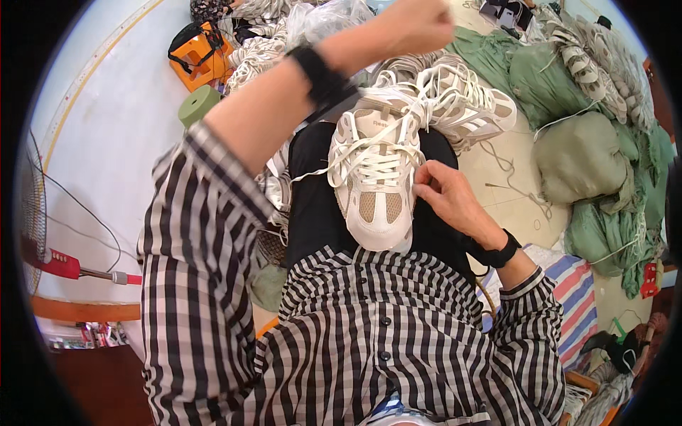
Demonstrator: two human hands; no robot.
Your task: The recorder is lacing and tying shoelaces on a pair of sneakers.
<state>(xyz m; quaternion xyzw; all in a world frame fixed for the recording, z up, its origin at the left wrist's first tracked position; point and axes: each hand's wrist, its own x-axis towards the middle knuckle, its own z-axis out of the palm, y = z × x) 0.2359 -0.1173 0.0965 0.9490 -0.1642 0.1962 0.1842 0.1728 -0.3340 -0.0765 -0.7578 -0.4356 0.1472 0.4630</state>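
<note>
Nearby, green sacks (582,156), white shoe (376,226), orange object beyond (206,62) (left forearm (257,110) between)

From here I see rough mesh (367,206) on the smooth-toed shoe (377,230), a matt cloth shirt (380,312), a glossy plastic bag (325,25).

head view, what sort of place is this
Probably a small workshop or workroom for shoes, though I can't be sure: a laced white-and-beige shoe is close by the right hand, another similar shoe lies beyond it, and bulging green sacks sit at the right.
</note>
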